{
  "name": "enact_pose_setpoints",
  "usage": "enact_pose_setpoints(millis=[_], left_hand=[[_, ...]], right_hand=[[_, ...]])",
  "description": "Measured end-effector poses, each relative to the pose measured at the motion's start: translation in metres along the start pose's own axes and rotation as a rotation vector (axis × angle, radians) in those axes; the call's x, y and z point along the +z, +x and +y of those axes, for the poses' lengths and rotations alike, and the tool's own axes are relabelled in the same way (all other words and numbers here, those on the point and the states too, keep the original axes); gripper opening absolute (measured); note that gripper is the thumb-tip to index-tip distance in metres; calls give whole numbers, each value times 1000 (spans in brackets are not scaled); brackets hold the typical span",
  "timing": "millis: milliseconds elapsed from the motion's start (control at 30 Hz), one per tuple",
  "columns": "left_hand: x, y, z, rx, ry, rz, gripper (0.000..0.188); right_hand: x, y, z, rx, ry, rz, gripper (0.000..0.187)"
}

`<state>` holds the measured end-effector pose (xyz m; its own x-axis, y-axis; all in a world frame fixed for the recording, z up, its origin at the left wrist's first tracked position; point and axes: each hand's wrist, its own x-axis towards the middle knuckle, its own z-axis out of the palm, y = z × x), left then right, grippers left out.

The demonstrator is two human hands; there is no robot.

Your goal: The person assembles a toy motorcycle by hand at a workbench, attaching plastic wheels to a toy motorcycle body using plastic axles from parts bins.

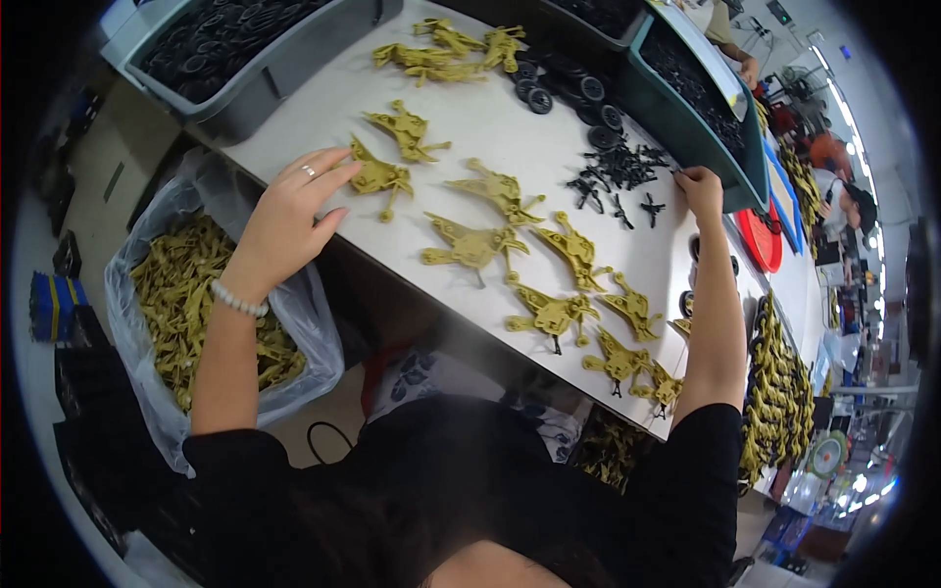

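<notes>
Left hand: at the table's left edge, the left hand (294, 201) has its fingers loosely spread and the thumb well apart from the index finger; the fingertips are at a yellow-green part (380, 178), and whether they touch it cannot be told.
Left wrist and finger: a pale bead bracelet (238, 299) and a ring (309, 171).
Right hand: stretched out, the right hand (698, 188) is just beside the dark green bin (755, 178), its thumb and index finger close together; whether they hold anything cannot be told.
Yellow-green parts: the one at the left hand lies near the edge of the white table (304, 122); others (475, 245) spread singly toward the near right, some with a small black piece showing at one end.
Far side of table: a cluster of yellow-green parts (431, 64), with black wheels (539, 100) to its right.
Small black pieces: a loose pile (622, 167) to the left of the right hand.
Grey bin: at the far left, the grey bin (270, 86) holds black ring-shaped parts (211, 49).
Plastic bag: below the left forearm, a clear bag (319, 338) full of yellow-green pieces.
Right side: a red tray (761, 245) beyond the right forearm.
</notes>
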<state>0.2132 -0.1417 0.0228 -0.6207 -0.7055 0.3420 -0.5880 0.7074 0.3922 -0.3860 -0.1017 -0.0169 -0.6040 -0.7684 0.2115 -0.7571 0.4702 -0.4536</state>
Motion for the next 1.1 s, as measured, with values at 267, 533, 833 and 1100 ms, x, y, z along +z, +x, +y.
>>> enact_pose_setpoints(millis=[267, 533, 833, 1100], left_hand=[[5, 16, -14, 148, 162, -83, 49], [13, 26, -30, 226, 80, -67, 36], [15, 15, -23, 247, -27, -37, 35], [22, 9, -23, 358, 60, 47, 34]], right_hand=[[-30, -66, -81, -33, 969, -207, 31], [-28, -151, -176, 15, 1317, -731, 10], [-6, -187, -241, -25, 1156, -929, 20], [31, -216, -297, -369, 672, -776, 19]])
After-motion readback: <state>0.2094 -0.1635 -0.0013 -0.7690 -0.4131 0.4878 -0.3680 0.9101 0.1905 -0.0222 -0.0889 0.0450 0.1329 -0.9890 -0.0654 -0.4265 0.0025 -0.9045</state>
